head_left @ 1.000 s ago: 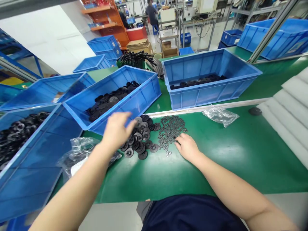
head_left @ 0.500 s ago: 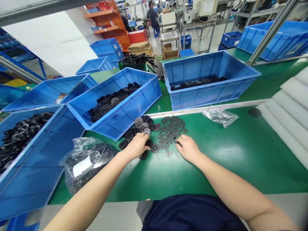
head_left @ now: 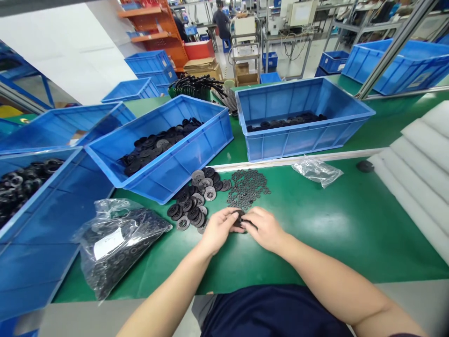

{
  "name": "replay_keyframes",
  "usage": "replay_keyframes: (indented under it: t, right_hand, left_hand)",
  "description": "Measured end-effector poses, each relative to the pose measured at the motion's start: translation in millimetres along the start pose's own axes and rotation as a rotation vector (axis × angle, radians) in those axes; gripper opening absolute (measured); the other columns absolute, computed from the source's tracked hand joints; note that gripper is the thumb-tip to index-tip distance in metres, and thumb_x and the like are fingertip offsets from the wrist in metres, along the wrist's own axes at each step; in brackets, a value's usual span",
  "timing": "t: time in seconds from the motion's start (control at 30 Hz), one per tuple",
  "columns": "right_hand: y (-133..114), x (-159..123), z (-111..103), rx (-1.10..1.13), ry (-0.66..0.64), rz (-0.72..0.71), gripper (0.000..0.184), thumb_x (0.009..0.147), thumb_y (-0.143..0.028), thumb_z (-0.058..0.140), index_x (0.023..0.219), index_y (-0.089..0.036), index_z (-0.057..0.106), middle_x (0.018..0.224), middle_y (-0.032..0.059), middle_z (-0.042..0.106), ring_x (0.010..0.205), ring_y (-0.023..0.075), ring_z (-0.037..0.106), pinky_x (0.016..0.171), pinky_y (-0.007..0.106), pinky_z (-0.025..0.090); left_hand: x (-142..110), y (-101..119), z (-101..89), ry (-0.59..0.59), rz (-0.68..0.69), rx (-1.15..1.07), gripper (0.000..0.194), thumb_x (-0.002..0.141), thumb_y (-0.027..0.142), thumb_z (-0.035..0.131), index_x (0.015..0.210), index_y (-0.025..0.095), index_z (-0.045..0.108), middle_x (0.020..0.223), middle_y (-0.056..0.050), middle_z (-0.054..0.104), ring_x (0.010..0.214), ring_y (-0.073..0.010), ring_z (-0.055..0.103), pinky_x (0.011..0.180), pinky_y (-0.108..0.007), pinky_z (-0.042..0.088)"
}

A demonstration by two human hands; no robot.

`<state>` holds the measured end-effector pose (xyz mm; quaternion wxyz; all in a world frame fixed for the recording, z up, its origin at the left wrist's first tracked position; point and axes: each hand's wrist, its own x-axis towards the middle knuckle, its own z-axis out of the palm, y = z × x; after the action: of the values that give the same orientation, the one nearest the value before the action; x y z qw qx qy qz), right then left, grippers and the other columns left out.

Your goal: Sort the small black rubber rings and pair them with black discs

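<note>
Head view covers a factory floor, with orange shelving (head_left: pixel 150 32) and a standing person (head_left: pixel 221 23) far off at upper centre, and a green-matted workbench (head_left: pixel 333 243) filling the lower frame. Three blue plastic crates stand at the bench. The one right of centre (head_left: pixel 305 147) holds a thin layer of black discs (head_left: pixel 286 121), the one at centre left (head_left: pixel 182 173) a deeper heap of black discs (head_left: pixel 161 147), and the one at far left (head_left: pixel 52 201) a heap of black rings (head_left: pixel 24 180). A clear plastic bag (head_left: pixel 119 248) at lower left is well filled with small dark washers and carries a white label. Loose on the mat, a spread of black discs (head_left: pixel 191 203) lies below the centre-left crate, with a patch of small washers (head_left: pixel 247 187) just beside it on the right. Stock remains in every lot; which pieces, if any, are finished cannot be told. At lower centre, the left hand (head_left: pixel 217 229) and right hand (head_left: pixel 266 229) are pressed close together, fingertips pinching a small dark disc (head_left: pixel 239 217) just below the washers. Fingers largely hide the disc, so whether a washer is on it cannot be told.
</note>
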<state>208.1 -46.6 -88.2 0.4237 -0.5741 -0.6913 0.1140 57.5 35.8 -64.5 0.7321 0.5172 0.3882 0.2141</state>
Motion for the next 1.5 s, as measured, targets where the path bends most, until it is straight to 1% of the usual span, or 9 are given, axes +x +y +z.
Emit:
replay_keyframes:
  t: [0.2, 0.57, 0.73, 0.83, 0.97, 1.07, 1.2, 1.37, 1.5]
  right_hand:
    - [-3.5, -5.1, 2.7, -0.110, -0.068, 0.020, 0.019, 0.093, -0.022, 0.050, 0.091, -0.019, 0.069, 0.085, 0.0072, 0.063, 0.081, 0.0179, 0.058, 0.079, 0.032, 0.049]
    - [-7.1, -9.0, 3.8, -0.102, -0.049, 0.043, 0.021, 0.093, -0.020, 0.049, 0.095, -0.020, 0.070, 0.085, 0.0069, 0.063, 0.080, 0.0174, 0.059, 0.077, 0.030, 0.049]
    - [-0.2, -7.6, 0.2, -0.070, -0.089, 0.096, 0.018, 0.092, -0.025, 0.053, 0.104, -0.018, 0.066, 0.092, 0.0080, 0.064, 0.085, 0.0184, 0.059, 0.080, 0.031, 0.048]
    - [1.8, -8.0, 2.0, -0.179, -0.223, 0.144, 0.014, 0.089, -0.026, 0.059, 0.098, -0.019, 0.067, 0.090, 0.0073, 0.062, 0.083, 0.0193, 0.058, 0.076, 0.032, 0.046]
    - [-1.8, -5.8, 9.7, -0.305, -0.378, 0.108, 0.011, 0.088, -0.025, 0.059, 0.090, -0.020, 0.068, 0.086, 0.0067, 0.058, 0.083, 0.0197, 0.055, 0.073, 0.031, 0.043]
    - [-5.3, -2.7, 13.6, -0.375, -0.428, 0.107, 0.015, 0.090, -0.022, 0.055, 0.084, -0.020, 0.068, 0.082, 0.0066, 0.057, 0.080, 0.0193, 0.054, 0.072, 0.031, 0.041]
    - [-7.2, -0.6, 14.0, -0.394, -0.440, 0.112, 0.015, 0.091, -0.022, 0.054, 0.086, -0.019, 0.068, 0.084, 0.0072, 0.057, 0.083, 0.0197, 0.053, 0.073, 0.031, 0.042]
    - [-8.4, 1.8, 17.7, -0.399, -0.462, 0.090, 0.012, 0.089, -0.025, 0.057, 0.085, -0.018, 0.067, 0.086, 0.0073, 0.058, 0.086, 0.0209, 0.054, 0.076, 0.032, 0.042]
    - [-5.4, 2.7, 19.1, -0.383, -0.446, 0.111, 0.009, 0.087, -0.023, 0.059, 0.088, -0.017, 0.066, 0.087, 0.0077, 0.060, 0.087, 0.0216, 0.055, 0.077, 0.033, 0.044]
  left_hand:
    - [-8.6, -16.8, 12.6, -0.028, -0.032, -0.223, 0.035, 0.073, 0.039, 0.074, 0.096, 0.014, 0.065, 0.089, -0.008, 0.071, 0.080, -0.0203, 0.069, 0.077, -0.038, 0.058]
    - [-12.6, -19.4, 4.8, 0.024, -0.055, -0.157, 0.034, 0.067, 0.038, 0.080, 0.084, 0.013, 0.064, 0.074, -0.007, 0.072, 0.067, -0.0190, 0.070, 0.067, -0.032, 0.058]
    - [-9.7, -4.4, -24.2, 0.172, 0.078, 0.004, 0.029, 0.073, 0.036, 0.074, 0.081, 0.014, 0.056, 0.073, -0.007, 0.071, 0.059, -0.0174, 0.068, 0.058, -0.028, 0.055]
    - [-8.3, 11.9, -48.6, 0.272, 0.170, 0.099, 0.028, 0.074, 0.032, 0.071, 0.082, 0.018, 0.048, 0.072, -0.004, 0.069, 0.062, -0.0181, 0.069, 0.058, -0.029, 0.053]
    - [-5.7, 18.6, -68.5, 0.282, 0.209, 0.274, 0.027, 0.073, 0.022, 0.061, 0.085, 0.023, 0.037, 0.082, -0.001, 0.067, 0.065, -0.0161, 0.065, 0.058, -0.029, 0.051]
    - [-2.9, 11.1, -69.7, 0.293, 0.267, 0.726, 0.018, 0.076, 0.021, 0.055, 0.092, 0.022, 0.046, 0.083, -0.001, 0.063, 0.069, -0.0163, 0.061, 0.065, -0.031, 0.049]
    - [2.5, -0.4, -62.5, 0.184, 0.334, 1.185, 0.022, 0.078, 0.029, 0.061, 0.098, 0.020, 0.059, 0.094, -0.008, 0.059, 0.086, -0.0245, 0.061, 0.079, -0.037, 0.048]
    - [11.7, -2.6, -57.3, 0.118, 0.308, 1.271, 0.025, 0.072, 0.029, 0.069, 0.092, 0.019, 0.058, 0.093, -0.007, 0.058, 0.089, -0.0261, 0.059, 0.078, -0.036, 0.046]
    - [11.6, 2.9, -52.2, 0.194, 0.252, 1.089, 0.026, 0.068, 0.028, 0.072, 0.085, 0.021, 0.054, 0.076, -0.001, 0.059, 0.073, -0.0218, 0.058, 0.067, -0.032, 0.043]
